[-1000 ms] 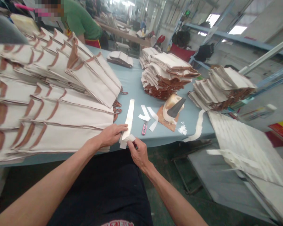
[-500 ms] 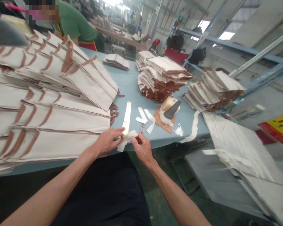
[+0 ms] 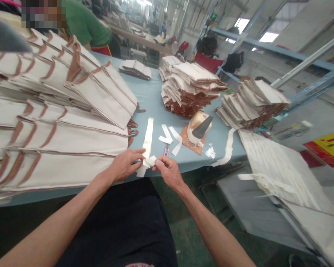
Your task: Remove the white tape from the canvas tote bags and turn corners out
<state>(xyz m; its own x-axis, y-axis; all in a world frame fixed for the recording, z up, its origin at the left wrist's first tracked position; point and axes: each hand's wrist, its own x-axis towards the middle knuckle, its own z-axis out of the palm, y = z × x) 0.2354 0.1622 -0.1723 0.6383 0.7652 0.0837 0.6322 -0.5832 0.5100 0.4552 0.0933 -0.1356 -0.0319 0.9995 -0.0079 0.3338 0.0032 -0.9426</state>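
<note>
A long white strip lies on the blue table, running away from me. My left hand presses its fingers on the near end of the strip, at the table's front edge. My right hand pinches a small folded white piece at that same end. A pink-handled cutter lies just beyond my right hand, beside two short white strips.
Overlapping cream bags with brown trim cover the table's left. Stacks of folded bags stand at the back, another stack at right. A tape dispenser sits on a brown pad. A person in green works across the table.
My right hand has moved slightly up and left, folding the white piece closer to my left hand. The view has shifted a little.
</note>
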